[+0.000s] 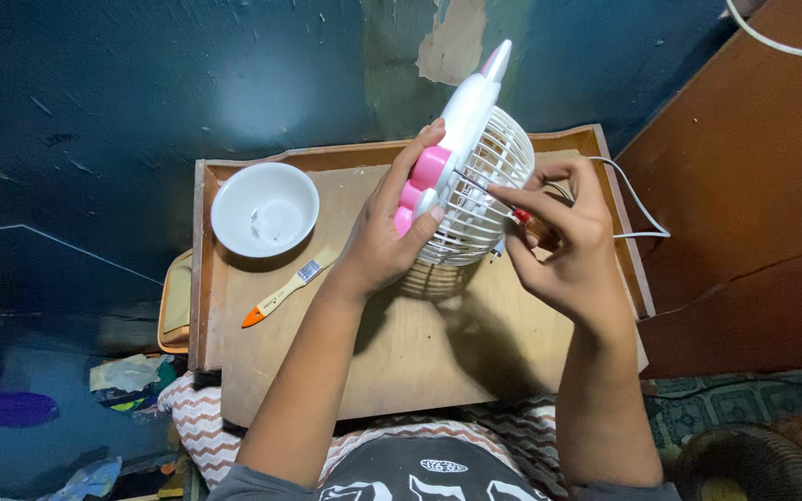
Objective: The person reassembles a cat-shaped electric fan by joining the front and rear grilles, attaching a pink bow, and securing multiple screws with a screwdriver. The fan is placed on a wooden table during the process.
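A small white-and-pink fan (471,176) is held above the middle of a wooden tabletop (401,353), over the lap of a seated person. The fan's pink-trimmed body is gripped by the left hand (384,232), whose fingers (410,167) are wrapped closed around it, the thumb pressed to the side. The white wire cage is turned toward the right hand (563,246), in whose pinched fingers (517,199) a thin screwdriver (494,197) with a red handle is held, its metal shaft laid against the fan where the cage meets the body. A paintbrush (288,292) with a pale handle and orange tip is seen lying flat near the left edge of the tabletop. Beyond it, at the far left corner, a white bowl (265,210) is set upright; only a few small specks can be made out inside. A white cord (638,209) is trailed past the far right corner, behind the right hand.
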